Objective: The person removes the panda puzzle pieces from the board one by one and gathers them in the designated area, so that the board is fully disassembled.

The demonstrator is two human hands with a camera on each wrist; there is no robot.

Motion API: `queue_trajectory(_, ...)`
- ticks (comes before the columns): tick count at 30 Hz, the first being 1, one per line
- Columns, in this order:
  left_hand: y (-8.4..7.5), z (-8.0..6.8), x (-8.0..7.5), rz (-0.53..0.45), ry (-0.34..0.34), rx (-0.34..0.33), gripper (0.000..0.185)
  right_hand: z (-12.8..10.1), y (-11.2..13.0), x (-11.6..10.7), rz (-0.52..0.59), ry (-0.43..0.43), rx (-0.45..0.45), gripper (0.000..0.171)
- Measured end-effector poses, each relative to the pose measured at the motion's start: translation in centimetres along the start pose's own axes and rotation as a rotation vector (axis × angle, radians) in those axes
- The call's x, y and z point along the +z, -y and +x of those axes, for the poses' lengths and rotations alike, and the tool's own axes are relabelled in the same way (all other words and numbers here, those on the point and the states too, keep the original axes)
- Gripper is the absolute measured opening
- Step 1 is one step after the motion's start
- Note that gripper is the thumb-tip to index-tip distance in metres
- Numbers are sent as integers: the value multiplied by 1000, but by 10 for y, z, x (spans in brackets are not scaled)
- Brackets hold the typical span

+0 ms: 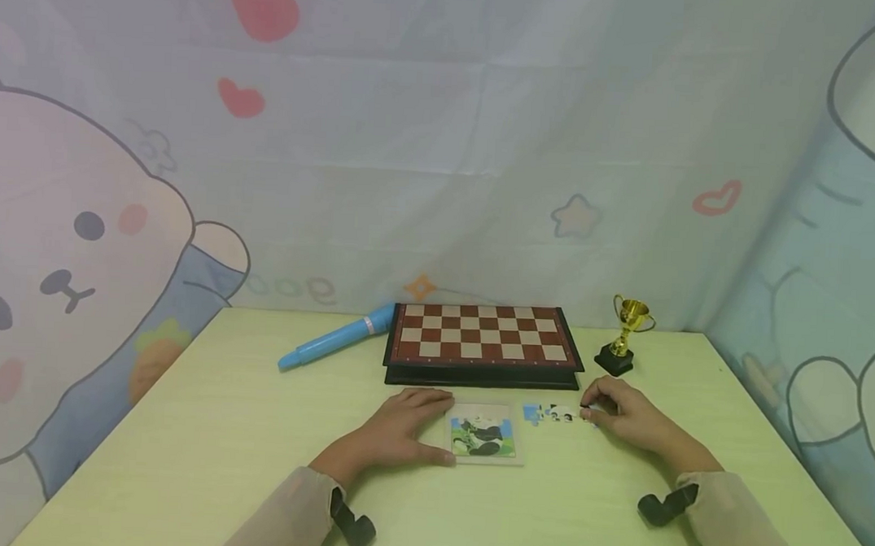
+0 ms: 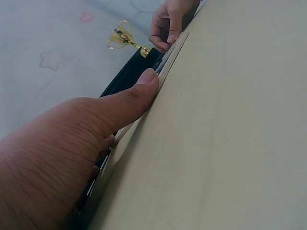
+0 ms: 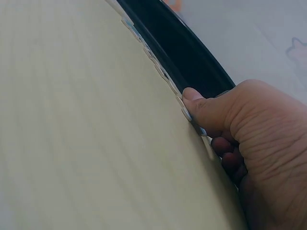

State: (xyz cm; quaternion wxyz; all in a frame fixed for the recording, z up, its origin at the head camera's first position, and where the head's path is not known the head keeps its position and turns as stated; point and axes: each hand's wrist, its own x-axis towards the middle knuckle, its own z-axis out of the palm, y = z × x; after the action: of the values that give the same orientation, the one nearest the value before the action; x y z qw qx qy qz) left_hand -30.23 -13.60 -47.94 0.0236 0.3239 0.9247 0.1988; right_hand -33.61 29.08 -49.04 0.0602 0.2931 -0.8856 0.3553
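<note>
In the head view a square puzzle tray (image 1: 520, 452) with a panda picture lies flat on the table. My left hand (image 1: 405, 428) rests at its left side, thumb along the near edge and fingers by the far corner. The left thumb (image 2: 144, 85) touches the tray's rim in the left wrist view. A short row of jigsaw pieces (image 1: 549, 413), blue, white and black, lies right of the tray. At the row's right end my right hand (image 1: 629, 416) pinches a puzzle piece (image 3: 186, 114) between thumb and fingers; the fingers partly hide it.
Behind the tray stands a closed chessboard box (image 1: 480, 377) with a checkered top. A blue pen-shaped object (image 1: 335, 340) leans toward its left side. A small gold trophy cup (image 1: 629, 318) on a black base stands to the right. A printed cloth (image 1: 414, 142) hangs behind the table.
</note>
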Motion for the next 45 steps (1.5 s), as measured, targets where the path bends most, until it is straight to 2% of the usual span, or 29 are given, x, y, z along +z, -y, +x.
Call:
queue_trajectory(9, 1, 0, 0, -6, 3, -2, 95, 0, 1, 0, -8, -17, -23, 9)
queue_trajectory(18, 0, -1, 1, -11, 3, -4, 96, 1, 1, 1, -27, -22, 3, 9)
queue_trajectory(36, 1, 0, 0, -9, 2, -2, 95, 0, 3, 0, 3, -28, 35, 5)
queue_trajectory(41, 0, -1, -1, -24, 2, 0, 95, 0, 3, 3, -5, -70, 52, 3)
queue_trajectory(45, 0, -1, 0, -16, 0, -2, 95, 2, 1, 5, -13, -132, 25, 3)
